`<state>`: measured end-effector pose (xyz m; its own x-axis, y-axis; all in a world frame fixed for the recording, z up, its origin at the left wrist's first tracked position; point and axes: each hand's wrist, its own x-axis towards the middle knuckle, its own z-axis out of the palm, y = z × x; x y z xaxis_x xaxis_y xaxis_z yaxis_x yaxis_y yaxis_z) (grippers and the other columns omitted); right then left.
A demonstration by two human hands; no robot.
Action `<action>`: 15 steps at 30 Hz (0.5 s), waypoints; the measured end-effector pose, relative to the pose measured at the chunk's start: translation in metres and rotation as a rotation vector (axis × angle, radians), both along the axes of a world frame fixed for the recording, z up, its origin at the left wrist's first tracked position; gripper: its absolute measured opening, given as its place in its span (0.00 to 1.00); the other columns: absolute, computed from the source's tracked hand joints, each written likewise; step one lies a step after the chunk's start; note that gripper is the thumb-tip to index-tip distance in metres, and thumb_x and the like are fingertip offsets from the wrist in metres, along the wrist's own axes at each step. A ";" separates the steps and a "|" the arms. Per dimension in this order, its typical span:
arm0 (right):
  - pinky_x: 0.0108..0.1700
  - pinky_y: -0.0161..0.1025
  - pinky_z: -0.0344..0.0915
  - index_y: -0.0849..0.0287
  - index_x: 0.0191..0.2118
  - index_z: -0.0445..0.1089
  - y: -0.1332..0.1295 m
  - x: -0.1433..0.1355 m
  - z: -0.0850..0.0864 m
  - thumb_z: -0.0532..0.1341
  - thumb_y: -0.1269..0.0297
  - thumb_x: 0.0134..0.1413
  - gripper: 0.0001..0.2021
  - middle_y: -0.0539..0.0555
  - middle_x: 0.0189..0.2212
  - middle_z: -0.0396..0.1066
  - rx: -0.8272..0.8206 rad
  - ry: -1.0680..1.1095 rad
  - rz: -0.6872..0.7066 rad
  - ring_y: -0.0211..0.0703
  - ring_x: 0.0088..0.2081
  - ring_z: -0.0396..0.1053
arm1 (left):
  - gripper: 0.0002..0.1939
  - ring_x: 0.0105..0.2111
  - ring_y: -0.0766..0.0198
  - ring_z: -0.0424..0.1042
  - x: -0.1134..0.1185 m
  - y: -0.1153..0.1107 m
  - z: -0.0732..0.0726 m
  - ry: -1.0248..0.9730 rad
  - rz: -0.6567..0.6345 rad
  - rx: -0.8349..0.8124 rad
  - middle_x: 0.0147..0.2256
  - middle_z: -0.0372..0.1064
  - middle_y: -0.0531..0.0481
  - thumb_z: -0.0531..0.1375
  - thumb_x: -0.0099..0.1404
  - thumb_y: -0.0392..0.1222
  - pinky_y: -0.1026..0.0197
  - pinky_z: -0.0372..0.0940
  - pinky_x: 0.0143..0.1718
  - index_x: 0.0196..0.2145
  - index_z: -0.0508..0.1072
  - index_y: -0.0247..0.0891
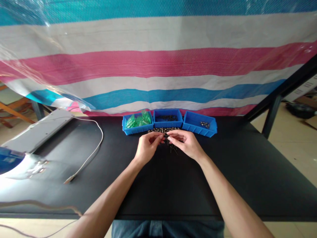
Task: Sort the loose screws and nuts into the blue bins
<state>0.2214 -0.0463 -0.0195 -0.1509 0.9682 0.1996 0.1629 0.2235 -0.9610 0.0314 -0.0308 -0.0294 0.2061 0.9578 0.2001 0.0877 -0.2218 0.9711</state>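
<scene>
My left hand (148, 145) and my right hand (186, 142) meet fingertip to fingertip over the middle of the black table. Both are pinched closed around something small and dark, too small to name. Just behind my fingers lies a heap of small metal parts (160, 130), brassy and dark. Several thin dark screw-like pieces (174, 149) are scattered below my right fingertips. Beyond the heap stand three blue bins: the left bin (138, 130) holds green plastic pieces (139, 120), the middle bin (167, 123) dark small parts, the right bin (198, 127) a few shiny metal parts (205, 124).
A white cable (95, 148) curves over the black table (86, 195) on the left. Near it are a long grey panel (42, 129) and a clear plastic bag (39, 168). A striped sheet (158, 66) hangs behind the bins; a black metal frame (271, 115) rises at right.
</scene>
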 end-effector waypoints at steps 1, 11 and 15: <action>0.44 0.45 0.77 0.58 0.44 0.79 0.000 0.000 0.000 0.70 0.57 0.54 0.14 0.56 0.38 0.81 -0.020 0.030 0.011 0.49 0.39 0.80 | 0.12 0.32 0.59 0.80 0.000 0.000 0.000 -0.003 -0.006 0.000 0.32 0.81 0.46 0.63 0.65 0.46 0.60 0.76 0.36 0.39 0.79 0.34; 0.37 0.44 0.77 0.60 0.35 0.80 0.000 0.000 0.007 0.71 0.50 0.50 0.16 0.56 0.31 0.81 -0.115 0.125 0.011 0.48 0.31 0.80 | 0.11 0.32 0.59 0.79 -0.001 -0.003 0.002 0.138 -0.045 0.093 0.34 0.80 0.46 0.62 0.67 0.46 0.60 0.75 0.34 0.40 0.80 0.35; 0.39 0.46 0.77 0.60 0.35 0.80 0.003 0.002 0.004 0.70 0.49 0.52 0.17 0.57 0.30 0.81 -0.068 0.122 -0.135 0.49 0.32 0.79 | 0.10 0.38 0.57 0.77 -0.003 -0.003 -0.001 0.462 -0.010 0.389 0.38 0.79 0.45 0.62 0.69 0.40 0.55 0.74 0.43 0.45 0.79 0.37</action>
<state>0.2233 -0.0435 -0.0155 0.0030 0.9898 0.1422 0.0680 0.1417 -0.9876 0.0282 -0.0341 -0.0307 0.3640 0.8298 0.4230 0.4770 -0.5562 0.6805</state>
